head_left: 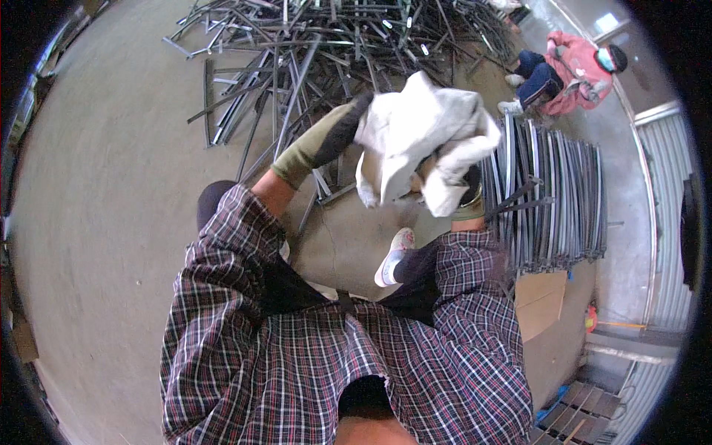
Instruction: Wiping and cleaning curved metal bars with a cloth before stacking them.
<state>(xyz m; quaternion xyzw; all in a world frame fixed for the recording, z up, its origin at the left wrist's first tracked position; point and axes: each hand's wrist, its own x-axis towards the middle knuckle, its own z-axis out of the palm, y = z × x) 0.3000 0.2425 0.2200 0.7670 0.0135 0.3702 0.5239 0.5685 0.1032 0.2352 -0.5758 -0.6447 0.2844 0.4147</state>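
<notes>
My left hand [343, 135], in a green and black glove, has its grip closed on the side of a soft, crumpled white cloth [426, 122]. The cloth hangs in folds above the hard grey floor [111, 222]. My right hand [472, 194] is mostly behind it, so I can't tell how closed that grip is. Long, thin, shiny bars [356, 44] lie in a messy heap beyond; a neat stack [552, 200] sits to the right.
</notes>
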